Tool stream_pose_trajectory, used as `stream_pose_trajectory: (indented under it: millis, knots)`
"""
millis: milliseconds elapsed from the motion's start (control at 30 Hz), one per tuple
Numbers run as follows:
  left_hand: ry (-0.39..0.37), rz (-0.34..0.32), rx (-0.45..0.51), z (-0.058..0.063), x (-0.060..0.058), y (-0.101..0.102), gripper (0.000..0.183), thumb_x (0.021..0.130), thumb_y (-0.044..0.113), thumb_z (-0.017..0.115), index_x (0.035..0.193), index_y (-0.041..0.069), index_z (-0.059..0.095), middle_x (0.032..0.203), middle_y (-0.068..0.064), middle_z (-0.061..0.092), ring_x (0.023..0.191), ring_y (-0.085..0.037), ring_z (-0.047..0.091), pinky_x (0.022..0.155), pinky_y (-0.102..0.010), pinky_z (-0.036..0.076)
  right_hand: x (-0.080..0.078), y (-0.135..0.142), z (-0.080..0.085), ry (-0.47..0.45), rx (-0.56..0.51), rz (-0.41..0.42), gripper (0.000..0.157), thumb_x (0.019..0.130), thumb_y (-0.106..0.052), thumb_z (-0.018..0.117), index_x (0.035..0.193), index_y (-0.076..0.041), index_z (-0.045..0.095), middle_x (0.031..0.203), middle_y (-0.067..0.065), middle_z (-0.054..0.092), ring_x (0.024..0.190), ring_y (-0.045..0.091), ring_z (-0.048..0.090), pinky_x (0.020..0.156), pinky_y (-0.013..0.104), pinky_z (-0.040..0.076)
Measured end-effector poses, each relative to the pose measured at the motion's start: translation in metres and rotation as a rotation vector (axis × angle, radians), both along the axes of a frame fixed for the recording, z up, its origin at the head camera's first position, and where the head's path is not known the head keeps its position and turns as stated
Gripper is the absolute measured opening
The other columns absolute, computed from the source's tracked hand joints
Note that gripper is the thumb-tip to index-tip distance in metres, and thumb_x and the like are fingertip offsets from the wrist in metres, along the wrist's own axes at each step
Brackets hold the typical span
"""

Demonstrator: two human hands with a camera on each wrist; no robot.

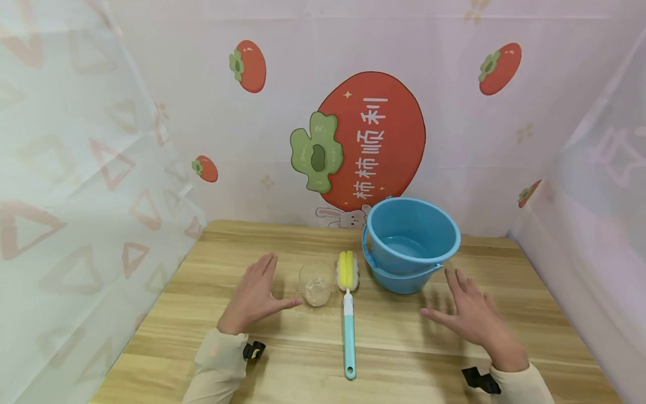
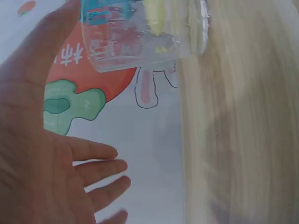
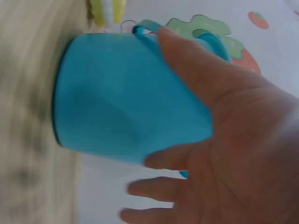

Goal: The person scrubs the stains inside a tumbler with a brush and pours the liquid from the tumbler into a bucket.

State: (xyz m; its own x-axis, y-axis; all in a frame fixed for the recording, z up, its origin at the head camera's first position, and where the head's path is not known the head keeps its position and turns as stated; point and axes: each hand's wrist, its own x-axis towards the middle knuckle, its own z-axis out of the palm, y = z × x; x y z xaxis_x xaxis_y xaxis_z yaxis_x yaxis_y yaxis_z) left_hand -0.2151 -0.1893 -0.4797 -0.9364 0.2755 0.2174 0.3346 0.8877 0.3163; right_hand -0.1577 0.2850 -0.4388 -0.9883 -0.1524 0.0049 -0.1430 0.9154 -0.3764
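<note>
A clear glass cup (image 1: 317,285) stands on the wooden table, with my left hand (image 1: 257,294) just left of it, thumb pointing toward the cup. In the left wrist view the fingers are spread and hold nothing; the glass (image 2: 145,37) shows above them. To the right of the cup lies a bottle brush (image 1: 349,325) with a yellow and white sponge head and a mint handle. A blue bucket (image 1: 404,241) stands upright behind it, its handle hanging down in front. My right hand (image 1: 469,308) hovers at the bucket's front right, fingers spread and holding nothing.
The wooden table (image 1: 166,336) ends at a backdrop (image 1: 267,129) printed with persimmons. Pale patterned sheets (image 1: 75,168) hang along the left and right sides. The bucket stands close to the table's back edge.
</note>
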Motion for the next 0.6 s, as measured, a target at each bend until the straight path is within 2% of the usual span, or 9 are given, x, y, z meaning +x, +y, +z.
stream_pose_trajectory:
  millis: [67,133,200,300,433,600]
  knots:
    - [-0.02,-0.031,0.063,0.003,0.0,0.002,0.126,0.078,0.081,0.073,0.163,-0.002,0.031,0.17,-0.021,0.034,0.159,-0.04,0.033,0.126,-0.059,0.032,0.003,-0.001,0.004,-0.048,-0.015,0.049,0.114,0.092,-0.068,0.07,0.162,0.01,0.023,0.162,0.042,0.03,0.145,0.066,0.034,0.108,0.081,0.033]
    - [-0.037,-0.062,0.115,0.005,-0.001,0.007,0.124,0.079,0.08,0.074,0.164,0.0,0.03,0.171,-0.019,0.034,0.159,-0.038,0.033,0.124,-0.058,0.035,0.005,-0.003,0.009,-0.088,-0.036,0.102,0.106,0.093,-0.064,0.071,0.154,0.015,0.036,0.155,0.041,0.043,0.139,0.062,0.046,0.105,0.075,0.043]
    - [-0.061,-0.083,0.153,0.008,-0.002,0.013,0.123,0.08,0.081,0.073,0.166,0.005,0.029,0.172,-0.016,0.033,0.159,-0.036,0.033,0.124,-0.058,0.036,0.006,-0.008,0.012,-0.108,-0.062,0.158,0.096,0.093,-0.061,0.073,0.147,0.014,0.049,0.147,0.036,0.056,0.133,0.055,0.057,0.104,0.067,0.049]
    - [-0.091,-0.102,0.173,0.011,-0.005,0.024,0.123,0.08,0.082,0.072,0.167,0.007,0.027,0.173,-0.015,0.032,0.16,-0.035,0.033,0.124,-0.058,0.036,0.006,-0.019,0.013,-0.104,-0.093,0.27,0.078,0.093,-0.055,0.076,0.139,0.007,0.062,0.135,0.025,0.069,0.122,0.045,0.068,0.097,0.059,0.056]
    - [-0.105,-0.113,0.174,0.014,-0.011,0.036,0.121,0.081,0.081,0.071,0.167,0.008,0.028,0.173,-0.013,0.033,0.159,-0.035,0.034,0.123,-0.059,0.037,-0.001,-0.039,0.011,-0.052,-0.098,0.414,0.067,0.092,-0.05,0.08,0.134,0.001,0.068,0.129,0.017,0.074,0.114,0.037,0.073,0.091,0.052,0.06]
    - [-0.117,-0.118,0.213,0.013,-0.017,0.048,0.118,0.081,0.076,0.075,0.166,0.008,0.031,0.171,-0.013,0.035,0.158,-0.035,0.036,0.123,-0.059,0.038,-0.013,-0.068,0.009,0.02,-0.04,0.527,0.064,0.09,-0.042,0.084,0.135,0.0,0.067,0.133,0.016,0.072,0.12,0.032,0.071,0.097,0.049,0.059]
